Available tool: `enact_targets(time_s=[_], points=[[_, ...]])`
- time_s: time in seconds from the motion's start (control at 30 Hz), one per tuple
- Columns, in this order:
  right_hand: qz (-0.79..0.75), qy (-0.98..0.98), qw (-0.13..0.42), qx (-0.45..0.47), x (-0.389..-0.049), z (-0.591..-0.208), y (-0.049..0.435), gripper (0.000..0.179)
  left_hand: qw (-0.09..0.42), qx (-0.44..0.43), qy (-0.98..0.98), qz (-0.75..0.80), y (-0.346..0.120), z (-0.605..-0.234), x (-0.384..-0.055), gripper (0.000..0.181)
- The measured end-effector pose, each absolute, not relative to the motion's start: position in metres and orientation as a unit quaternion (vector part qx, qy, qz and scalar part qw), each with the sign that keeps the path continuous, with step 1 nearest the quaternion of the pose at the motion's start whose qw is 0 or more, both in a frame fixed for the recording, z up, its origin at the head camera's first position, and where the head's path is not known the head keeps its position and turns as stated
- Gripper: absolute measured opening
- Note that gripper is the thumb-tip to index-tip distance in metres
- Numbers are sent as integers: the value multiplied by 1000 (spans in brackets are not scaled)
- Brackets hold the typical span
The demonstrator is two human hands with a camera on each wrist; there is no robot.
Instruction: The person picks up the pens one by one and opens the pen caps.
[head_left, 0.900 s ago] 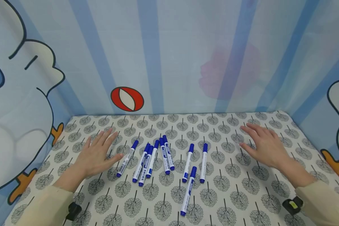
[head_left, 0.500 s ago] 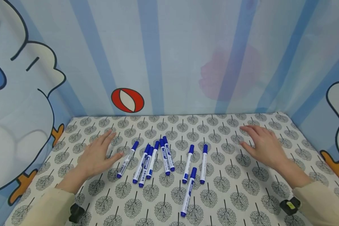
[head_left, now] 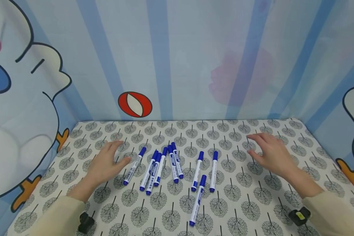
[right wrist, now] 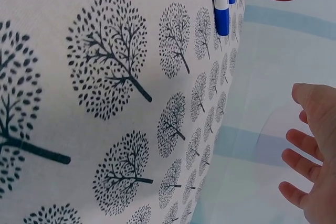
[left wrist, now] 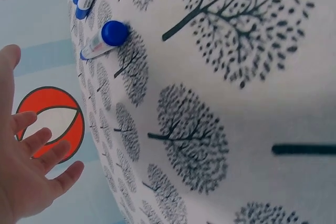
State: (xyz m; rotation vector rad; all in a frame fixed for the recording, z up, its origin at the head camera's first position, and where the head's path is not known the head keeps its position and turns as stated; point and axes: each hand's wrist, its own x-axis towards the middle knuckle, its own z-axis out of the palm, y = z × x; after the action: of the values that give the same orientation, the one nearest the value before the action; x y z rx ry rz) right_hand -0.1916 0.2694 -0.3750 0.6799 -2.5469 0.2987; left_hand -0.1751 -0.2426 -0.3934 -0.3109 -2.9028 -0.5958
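Observation:
Several white markers with blue caps and blue ends lie on the tablecloth. My left hand (head_left: 106, 162) hovers left of them, fingers spread and relaxed, holding nothing; its thumb tip is beside the leftmost marker (head_left: 134, 166). Close together right of that one lies a cluster including a marker (head_left: 160, 167). Farther right are three more: a slanted marker (head_left: 198, 200) nearest the front, a marker (head_left: 197, 171) just behind it, and the rightmost marker (head_left: 213, 171). Over the cloth at the right, my right hand (head_left: 271, 155) has loosely bent fingers and nothing in it. Both wrist views show the hands clear of any marker.
The table wears a white cloth (head_left: 233, 209) printed with grey trees. A light blue striped curtain (head_left: 191, 59) with cartoon figures and a red ball print (head_left: 135, 104) encloses the back and sides. Dark wrist devices (head_left: 86, 223) hang near the beige sleeves (head_left: 59, 216).
Both hands have drifted slightly inward, the left one to the right and the right one to the left. The left fingers look less fanned out. The markers stay in place on the cloth.

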Motion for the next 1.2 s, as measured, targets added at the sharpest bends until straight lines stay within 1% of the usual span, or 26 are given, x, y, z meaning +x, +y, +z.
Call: enact_targets(time_s=[0.13, 0.37, 0.6, 0.87, 1.2], points=[[106, -932, 238, 252, -190, -375, 265, 50, 86, -95, -969, -211, -239, -398, -174, 69], [119, -928, 236, 262, -191, -376, 258, 51, 60, -76, -972, -213, -232, -406, -174, 69], [127, -932, 225, 253, -195, -379, 250, 51, 51, -67, -976, -202, -227, -413, -176, 67], [141, -920, 245, 273, -199, -380, 240, 48, 38, -59, -979, -193, -220, -415, -177, 63], [161, -927, 210, 264, -198, -377, 223, 43, -3, -32, -981, -192, -212, -415, -178, 62]])
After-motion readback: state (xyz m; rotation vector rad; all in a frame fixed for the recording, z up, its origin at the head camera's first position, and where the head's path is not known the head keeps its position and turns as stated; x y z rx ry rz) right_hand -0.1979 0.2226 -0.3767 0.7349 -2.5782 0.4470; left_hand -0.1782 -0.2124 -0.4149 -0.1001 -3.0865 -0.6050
